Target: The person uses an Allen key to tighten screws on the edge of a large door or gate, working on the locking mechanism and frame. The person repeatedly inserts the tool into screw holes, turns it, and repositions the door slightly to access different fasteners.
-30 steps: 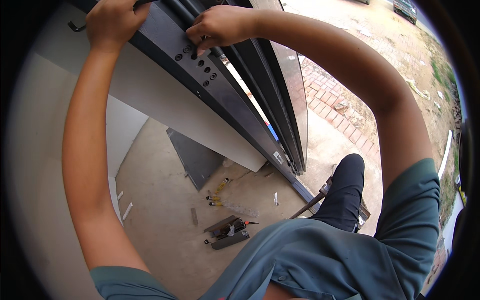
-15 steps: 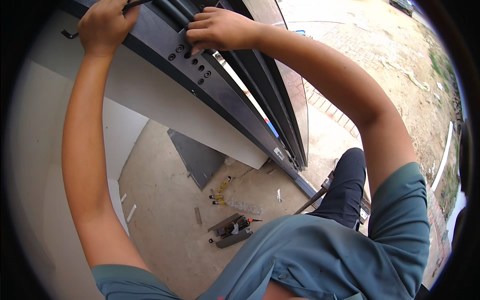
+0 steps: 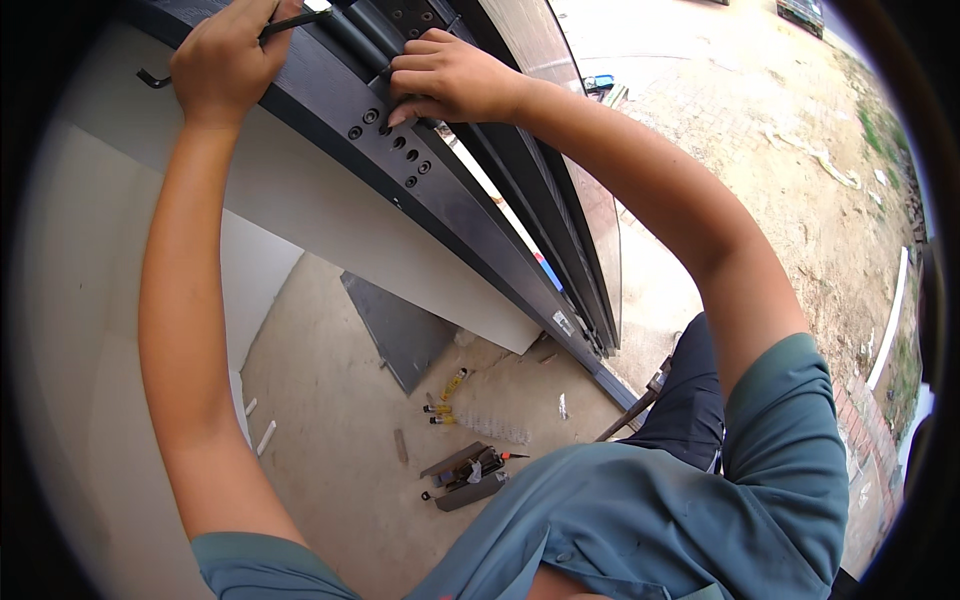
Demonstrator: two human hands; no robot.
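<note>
In my left hand, closed at the upper left, is a black bent rod that looks like a hex key. Its hooked end sticks out left of the fist, and the other end points right toward a dark hinge cylinder. My right hand curls over the edge of the dark metal door frame, just right of that cylinder. Its thumb and fingertips press at one of several round screw holes in the frame's face. Whatever they pinch is too small or hidden to make out.
A dark door panel stands right of the frame, with a narrow gap between. On the floor below lie a grey plate, yellow-and-black bottles and a dark tray of tools. Outside, right, is bare ground with a parked vehicle.
The view has shifted slightly, so the frame and both hands appear lower and farther right. The left hand has tilted, showing more of the hex key; the right stays at the screw holes.
</note>
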